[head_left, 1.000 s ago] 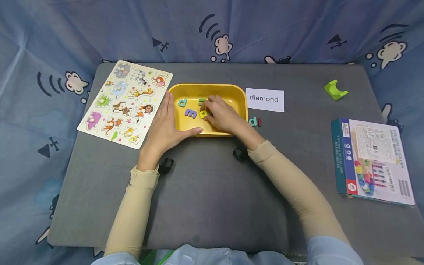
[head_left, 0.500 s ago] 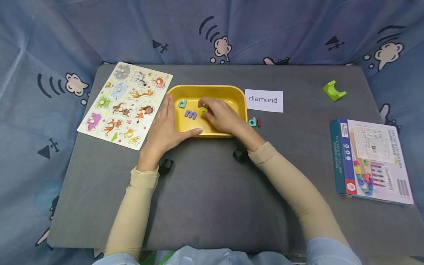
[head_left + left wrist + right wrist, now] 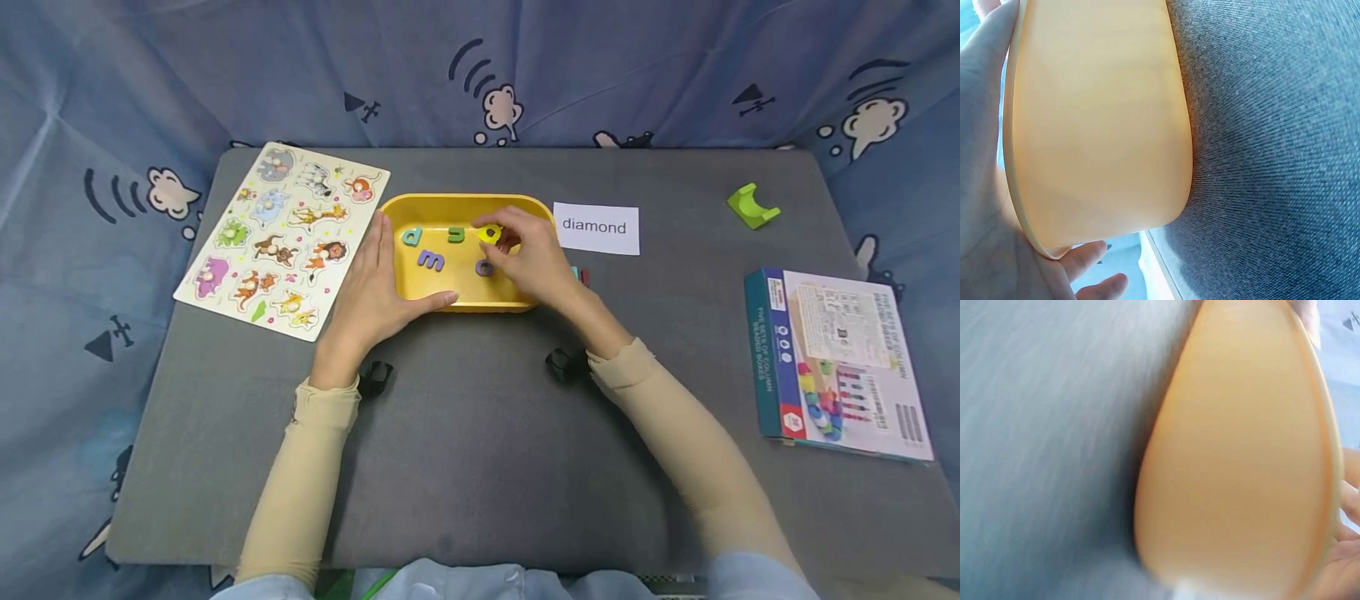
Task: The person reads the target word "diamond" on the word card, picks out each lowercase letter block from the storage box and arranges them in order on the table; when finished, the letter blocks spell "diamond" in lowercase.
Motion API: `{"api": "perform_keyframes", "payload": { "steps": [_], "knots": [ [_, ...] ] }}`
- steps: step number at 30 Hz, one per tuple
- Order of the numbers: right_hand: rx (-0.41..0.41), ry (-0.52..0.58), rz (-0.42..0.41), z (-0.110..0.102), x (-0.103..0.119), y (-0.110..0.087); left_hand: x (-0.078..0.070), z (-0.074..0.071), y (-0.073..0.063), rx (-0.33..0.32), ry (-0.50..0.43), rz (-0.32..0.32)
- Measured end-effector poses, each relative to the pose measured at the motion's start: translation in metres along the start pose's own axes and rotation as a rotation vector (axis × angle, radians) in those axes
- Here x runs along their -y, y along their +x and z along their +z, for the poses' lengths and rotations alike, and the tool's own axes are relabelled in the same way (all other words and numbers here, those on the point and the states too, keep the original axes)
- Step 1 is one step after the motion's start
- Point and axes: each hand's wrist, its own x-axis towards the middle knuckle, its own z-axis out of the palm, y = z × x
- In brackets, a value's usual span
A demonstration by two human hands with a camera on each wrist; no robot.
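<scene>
Inside the yellow tray lie a teal letter, a purple m, a green letter and a small round purple letter. My right hand pinches a yellow letter with a round hole, over the tray's right half. My left hand rests along the tray's left end, its fingers straight and the thumb along the near rim. The left wrist view has the tray's outer wall beside that hand. In the blurred right wrist view, the tray wall hides the yellow letter.
A card reading "diamond" lies right of the tray. Below it, a red letter shows beside a teal one, partly hidden by my right hand. An animal puzzle board lies left, a box and green curved piece right.
My right hand has picked up the yellow letter and moved right with it, uncovering the green letter and the round purple one. The left hand keeps its place.
</scene>
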Motion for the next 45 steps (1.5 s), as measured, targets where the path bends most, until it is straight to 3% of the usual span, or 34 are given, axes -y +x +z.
{"api": "perform_keyframes", "payload": {
  "steps": [13,17,25,32,39,45],
  "knots": [
    [-0.144,0.088,0.105,-0.076,-0.028,-0.046,-0.001,0.000,-0.001,0.008,-0.012,-0.008],
    [-0.188,0.008,0.106,-0.089,-0.031,-0.056,-0.002,0.000,-0.001,0.005,-0.014,-0.006],
    [-0.195,-0.148,0.173,-0.092,-0.047,-0.077,-0.002,-0.001,-0.002,0.002,-0.006,0.002],
    [-0.215,-0.259,0.275,-0.089,-0.061,-0.081,-0.002,-0.001,-0.002,0.002,-0.013,-0.002],
    [-0.117,-0.263,0.408,-0.085,-0.068,-0.085,-0.001,0.000,-0.001,-0.005,-0.012,0.006],
    [-0.054,-0.267,0.430,-0.085,-0.072,-0.086,-0.001,0.000,0.000,-0.005,-0.005,0.008]
  ]
}}
